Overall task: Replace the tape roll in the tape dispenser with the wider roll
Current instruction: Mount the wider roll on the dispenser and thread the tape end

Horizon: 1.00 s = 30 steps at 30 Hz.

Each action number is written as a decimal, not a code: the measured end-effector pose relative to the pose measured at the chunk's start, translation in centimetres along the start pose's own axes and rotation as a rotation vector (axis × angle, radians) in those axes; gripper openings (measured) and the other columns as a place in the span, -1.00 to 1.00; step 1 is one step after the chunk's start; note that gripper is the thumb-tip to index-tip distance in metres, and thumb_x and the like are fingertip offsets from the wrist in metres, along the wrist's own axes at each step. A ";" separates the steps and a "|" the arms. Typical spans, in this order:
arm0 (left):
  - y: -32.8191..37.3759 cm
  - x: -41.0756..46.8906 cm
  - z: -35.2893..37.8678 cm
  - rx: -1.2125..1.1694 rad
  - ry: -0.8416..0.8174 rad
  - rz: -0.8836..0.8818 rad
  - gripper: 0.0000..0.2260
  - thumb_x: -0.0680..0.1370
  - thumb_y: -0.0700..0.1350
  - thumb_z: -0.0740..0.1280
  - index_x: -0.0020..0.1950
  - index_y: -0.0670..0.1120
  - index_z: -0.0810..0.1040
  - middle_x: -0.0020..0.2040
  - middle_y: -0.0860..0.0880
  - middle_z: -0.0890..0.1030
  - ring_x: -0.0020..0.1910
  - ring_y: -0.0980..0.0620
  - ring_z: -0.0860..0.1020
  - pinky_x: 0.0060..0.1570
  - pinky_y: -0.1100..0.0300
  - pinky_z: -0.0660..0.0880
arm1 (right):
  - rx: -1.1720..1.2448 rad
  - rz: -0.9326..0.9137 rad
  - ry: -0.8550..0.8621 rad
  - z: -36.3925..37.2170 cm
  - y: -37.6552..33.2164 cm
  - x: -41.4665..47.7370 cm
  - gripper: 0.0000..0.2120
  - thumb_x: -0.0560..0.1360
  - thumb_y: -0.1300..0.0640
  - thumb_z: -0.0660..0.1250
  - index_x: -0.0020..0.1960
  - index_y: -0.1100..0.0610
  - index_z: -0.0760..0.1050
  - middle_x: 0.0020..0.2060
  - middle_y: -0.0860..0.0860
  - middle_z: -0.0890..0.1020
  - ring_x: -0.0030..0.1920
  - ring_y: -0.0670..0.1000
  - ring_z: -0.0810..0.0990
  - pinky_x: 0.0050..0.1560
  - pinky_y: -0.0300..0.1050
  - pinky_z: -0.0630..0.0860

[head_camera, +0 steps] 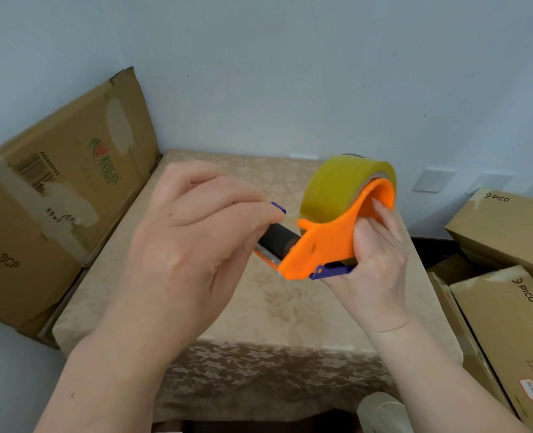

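An orange tape dispenser [324, 245] with blue trim is held in the air above a small table [290, 307]. A wide roll of yellowish clear tape [343, 185] sits in its round housing. My right hand [377, 260] grips the dispenser's handle end, thumb on the orange side plate and fingers curled inside the roll's opening. My left hand [193, 232] is at the front end by the black roller [279, 239], its fingertips pinched together at a blue flap [277, 207]. What the fingertips pinch is hidden.
The table wears a beige floral cloth and stands against a pale wall. A large worn cardboard box [56, 195] leans at the left. Several PICO cardboard boxes [506, 276] are stacked at the right. A pale rounded object [381, 410] pokes up at the bottom edge.
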<state>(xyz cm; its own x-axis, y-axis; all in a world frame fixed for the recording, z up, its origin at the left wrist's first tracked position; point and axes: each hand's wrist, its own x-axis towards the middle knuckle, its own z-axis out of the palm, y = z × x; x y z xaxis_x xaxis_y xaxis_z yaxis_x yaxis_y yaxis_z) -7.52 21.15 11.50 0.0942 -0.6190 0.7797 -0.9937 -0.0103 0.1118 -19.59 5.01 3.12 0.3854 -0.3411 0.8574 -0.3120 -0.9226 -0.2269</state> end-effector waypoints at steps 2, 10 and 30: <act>0.1 0.0 0.0 -0.052 -0.051 -0.030 -0.84 0.55 -0.25 0.25 -0.07 -0.16 0.64 -0.09 -0.01 0.63 -0.06 0.00 0.45 0.11 0.28 0.31 | 0.023 0.020 -0.024 -0.3 -0.3 0.2 -0.57 0.34 -0.10 0.42 -0.36 0.25 0.40 -0.49 0.13 0.53 -0.27 0.07 0.47 0.20 -0.01 0.39; -1.3 -0.4 0.2 -0.667 -0.231 -0.547 -0.86 0.46 0.03 0.32 -0.17 -0.02 0.57 -0.20 0.10 0.61 -0.12 0.15 0.56 -0.08 0.31 0.43 | 0.333 0.313 -0.616 -2.0 -0.7 1.1 -0.46 -0.03 -0.31 0.50 -0.40 0.05 0.36 -0.48 -0.10 0.42 -0.41 -0.12 0.38 -0.42 -0.31 0.29; -8.0 -5.3 4.7 -0.542 -0.323 -1.189 -0.92 0.46 -0.19 0.39 -0.23 -0.12 0.60 -0.53 0.10 0.61 -0.29 0.02 0.49 -0.14 0.10 0.43 | 0.716 0.844 -0.982 -1.6 1.1 1.2 -0.46 0.13 -0.26 0.45 -0.16 0.19 0.63 -0.27 0.17 0.71 -0.31 0.04 0.66 -0.21 -0.06 0.55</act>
<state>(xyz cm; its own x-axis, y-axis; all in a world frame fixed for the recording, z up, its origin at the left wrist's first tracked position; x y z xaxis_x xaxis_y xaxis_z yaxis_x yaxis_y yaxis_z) -0.32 20.79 3.59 0.7826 -0.6087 -0.1305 -0.1639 -0.4036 0.9001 -20.86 3.87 4.60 0.8227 -0.5229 -0.2229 -0.3650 -0.1854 -0.9124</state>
